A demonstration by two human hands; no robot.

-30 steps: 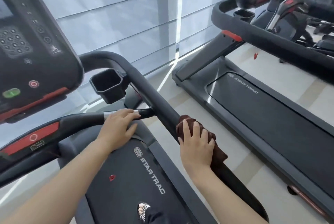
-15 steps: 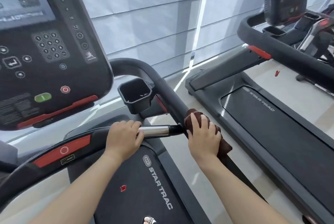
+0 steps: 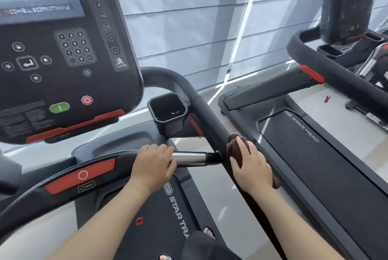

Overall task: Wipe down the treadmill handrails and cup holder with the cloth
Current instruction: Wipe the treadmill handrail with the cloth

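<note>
My right hand (image 3: 251, 165) presses a dark brown cloth (image 3: 235, 146) around the black right handrail (image 3: 201, 102), just past where the crossbar joins it. My left hand (image 3: 154, 164) is closed around the front crossbar (image 3: 190, 158), at the edge of its shiny metal sleeve. The square black cup holder (image 3: 168, 115) hangs off the handrail above both hands, with small specks at its bottom. The rail curves up and left behind the console.
The treadmill console (image 3: 63, 54) with keypad, green and red buttons fills the upper left. A red stop panel (image 3: 80, 175) sits on the crossbar. A second treadmill (image 3: 315, 155) stands to the right. My feet show on the belt (image 3: 159, 224) below.
My right hand has slid the cloth up the handrail toward the cup holder. My left hand has shifted left along the crossbar, uncovering the metal sleeve. The view has tilted upward.
</note>
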